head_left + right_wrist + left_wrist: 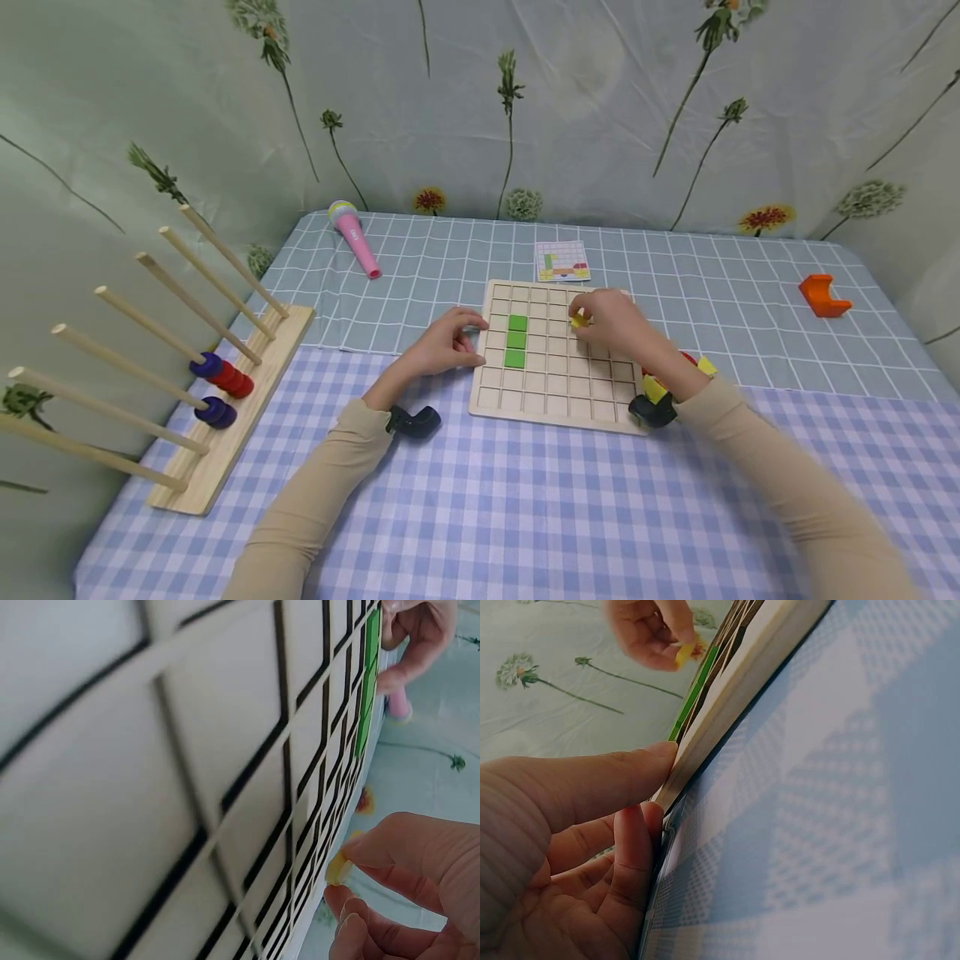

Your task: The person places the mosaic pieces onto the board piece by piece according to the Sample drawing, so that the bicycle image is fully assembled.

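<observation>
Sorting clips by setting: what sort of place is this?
Likely a children's play or learning table, perhaps a staged set. Signs: the gridded wooden board in use, the wooden peg stand, and the dandelion-print cloth behind.

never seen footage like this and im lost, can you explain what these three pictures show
There is no machine here, just a person working bare-handed at a table. The wide picture is taken from the head, looking forward and down; the other two are taken from the left and right wrists. On the table lies a board of square cells with green pieces in it. The left hand touches the board's left edge. The right hand pinches a small yellow piece over the board. Behind the board lies a card; around them are a pink microphone, a wooden rack with rings and an orange toy.
</observation>
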